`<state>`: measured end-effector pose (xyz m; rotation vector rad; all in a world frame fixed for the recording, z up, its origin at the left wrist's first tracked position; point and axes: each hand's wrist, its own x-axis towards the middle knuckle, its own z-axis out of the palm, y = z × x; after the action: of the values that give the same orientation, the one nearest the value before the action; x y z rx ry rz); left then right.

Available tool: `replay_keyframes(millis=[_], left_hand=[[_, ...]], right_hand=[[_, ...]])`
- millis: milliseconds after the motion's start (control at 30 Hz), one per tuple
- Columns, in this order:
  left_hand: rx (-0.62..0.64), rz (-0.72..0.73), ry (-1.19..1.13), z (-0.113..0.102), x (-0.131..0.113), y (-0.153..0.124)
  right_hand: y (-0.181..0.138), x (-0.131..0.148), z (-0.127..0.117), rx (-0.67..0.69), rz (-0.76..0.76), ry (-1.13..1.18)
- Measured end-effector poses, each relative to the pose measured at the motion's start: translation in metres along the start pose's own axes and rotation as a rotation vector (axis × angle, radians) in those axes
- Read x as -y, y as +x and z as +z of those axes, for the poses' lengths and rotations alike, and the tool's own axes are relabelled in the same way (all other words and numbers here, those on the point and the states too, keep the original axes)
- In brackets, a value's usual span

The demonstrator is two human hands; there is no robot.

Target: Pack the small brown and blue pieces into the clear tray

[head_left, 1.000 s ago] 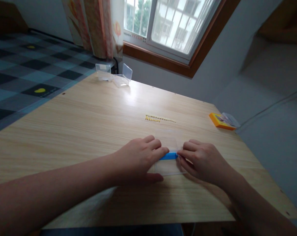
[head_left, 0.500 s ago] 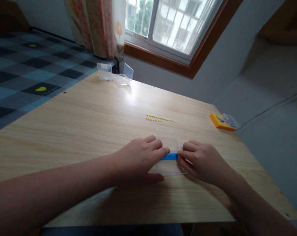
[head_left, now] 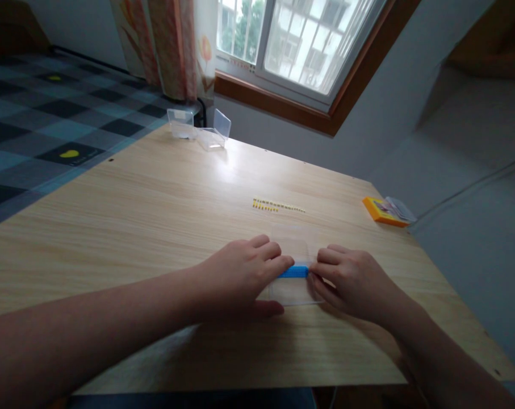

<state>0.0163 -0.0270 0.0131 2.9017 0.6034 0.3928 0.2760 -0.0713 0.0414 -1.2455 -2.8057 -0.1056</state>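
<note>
A thin blue strip point(head_left: 294, 271) with small marks along it lies across a clear plastic case point(head_left: 297, 291) on the table. From the left, my left hand point(head_left: 252, 270) lies over the case with its index fingertip on the strip. The thumb is stretched out apart, near the case's front edge; the strip's left part is hidden under the fingers. At the strip's right end, my right hand point(head_left: 346, 278) pinches it between thumb and fingers. Small yellow-and-dark pieces point(head_left: 266, 204) lie in two rows beyond the case.
Two opened clear plastic boxes point(head_left: 212, 139) stand at the table's far left corner. An orange box point(head_left: 382, 211) with clear plastic on it sits by the right edge. A checked bed cover point(head_left: 61, 130) borders the wooden table point(head_left: 155, 193) on the left; a window is behind.
Both hands stay almost in place. The blue strip's right end appears turned slightly in the right fingers; the view has shifted very little.
</note>
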Motion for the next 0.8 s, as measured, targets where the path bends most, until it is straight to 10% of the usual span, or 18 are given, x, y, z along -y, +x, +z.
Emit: replay_keyframes(millis=[800], left_hand=[[-0.007, -0.006, 0.019, 0.0009, -0.0004, 0.0011]], right_hand=[[-0.0030, -0.0046, -0.0016, -0.091, -0.006, 0.072]])
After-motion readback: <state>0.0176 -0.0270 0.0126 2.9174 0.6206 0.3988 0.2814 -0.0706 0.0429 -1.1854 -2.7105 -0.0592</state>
